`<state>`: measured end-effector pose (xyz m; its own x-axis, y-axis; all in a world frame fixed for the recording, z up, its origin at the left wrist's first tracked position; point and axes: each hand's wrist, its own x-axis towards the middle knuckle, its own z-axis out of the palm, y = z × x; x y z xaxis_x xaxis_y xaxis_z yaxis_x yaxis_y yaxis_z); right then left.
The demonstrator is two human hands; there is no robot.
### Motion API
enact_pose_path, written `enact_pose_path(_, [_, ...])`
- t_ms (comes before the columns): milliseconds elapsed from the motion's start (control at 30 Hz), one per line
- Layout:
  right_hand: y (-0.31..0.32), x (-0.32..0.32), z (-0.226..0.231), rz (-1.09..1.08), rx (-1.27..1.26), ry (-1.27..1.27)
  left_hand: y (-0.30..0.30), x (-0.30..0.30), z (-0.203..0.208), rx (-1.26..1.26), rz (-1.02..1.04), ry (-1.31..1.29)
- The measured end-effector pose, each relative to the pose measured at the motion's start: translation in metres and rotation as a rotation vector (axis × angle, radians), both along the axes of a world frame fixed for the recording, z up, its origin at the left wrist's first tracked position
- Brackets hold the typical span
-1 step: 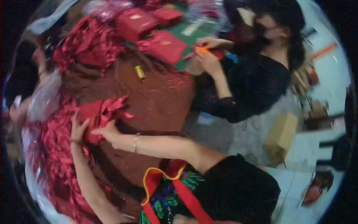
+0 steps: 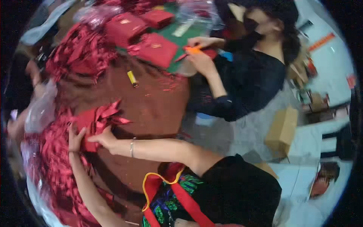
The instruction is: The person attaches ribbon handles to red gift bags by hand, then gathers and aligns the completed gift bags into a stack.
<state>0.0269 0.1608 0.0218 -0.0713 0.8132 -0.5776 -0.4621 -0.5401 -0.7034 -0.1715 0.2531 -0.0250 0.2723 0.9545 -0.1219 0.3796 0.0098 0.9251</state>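
Between my hands is a flat red fabric piece (image 2: 86, 118), with loose shiny red ribbons (image 2: 109, 113) trailing from its right side. My left hand (image 2: 76, 139) grips its left edge, thumb spread from the fingers. My right hand (image 2: 105, 140) holds its lower right part, with the index finger stretched toward the left hand. Motion blur softens the fingertips, and the underside of the piece is hidden. Beside and below my left hand lies a large heap of red ribboned pieces (image 2: 56, 159).
A yellow tube-like object (image 2: 132, 78) lies on the brown tabletop (image 2: 147, 113). Across it sit red stacks (image 2: 157, 49) on a green mat (image 2: 183, 41) and another red heap (image 2: 81, 53). At right, a co-worker's hands (image 2: 202, 55) hold something orange. A cardboard box (image 2: 281, 132) stands behind.
The whole view has shifted slightly, with the far things now further left. My hands keep their hold on the red fabric piece.
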Motion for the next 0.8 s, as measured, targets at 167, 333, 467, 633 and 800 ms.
enact_pose_path(167, [0.013, 0.023, -0.017, 0.05, 0.0, -0.063, -0.011, 0.018, 0.019, 0.11, 0.147, 0.351])
enact_pose_path(333, [0.017, 0.084, -0.005, 0.21, 0.267, 0.339, -0.047, 0.074, 0.091, -0.218, 0.281, -0.373])
enact_pose_path(467, [0.018, 0.099, -0.006, 0.297, 0.364, 0.289, -0.072, 0.087, 0.109, -0.165, 0.148, -0.465])
enact_pose_path(633, [0.022, 0.109, -0.017, 0.16, 0.229, 0.167, -0.091, 0.11, 0.132, 0.399, 0.334, 0.039])
enact_pose_path(800, [0.004, 0.127, -0.008, 0.323, 0.007, 0.691, -0.126, 0.138, 0.11, 1.213, 0.212, 0.812])
